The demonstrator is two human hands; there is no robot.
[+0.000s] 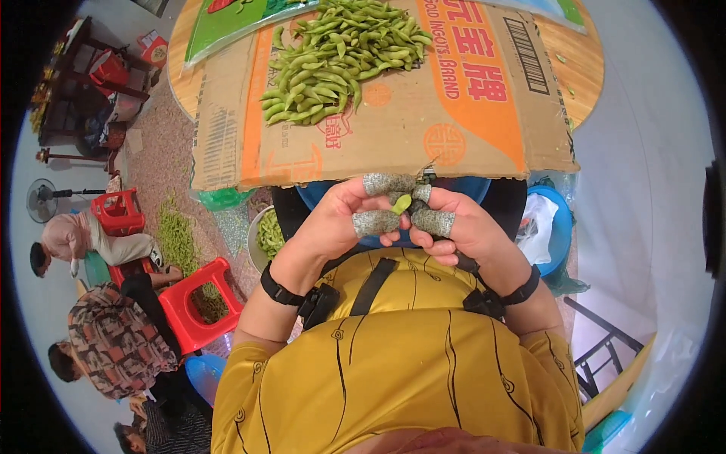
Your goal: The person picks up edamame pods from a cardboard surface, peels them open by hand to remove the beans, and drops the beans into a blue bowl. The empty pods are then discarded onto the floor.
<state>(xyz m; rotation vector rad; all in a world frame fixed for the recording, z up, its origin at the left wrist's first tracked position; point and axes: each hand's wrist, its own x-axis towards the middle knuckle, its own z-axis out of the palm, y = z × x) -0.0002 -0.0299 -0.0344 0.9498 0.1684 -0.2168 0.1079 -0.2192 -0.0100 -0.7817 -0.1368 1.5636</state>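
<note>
My left hand and my right hand meet just below the near edge of the cardboard. Grey fabric sleeves cover the thumbs and forefingers of both. Pinched between the fingertips is a small green soybean pod, partly hidden by the fingers. Beyond the hands, a heap of green soybean pods lies on the flattened cardboard. Under my hands, part of a blue basin shows. Black straps circle both wrists.
A bowl of green pieces stands left of my lap. At right is a blue basin with white plastic in it. Several people sit at left near a red stool and pods strewn on the floor. A wooden round table carries the cardboard.
</note>
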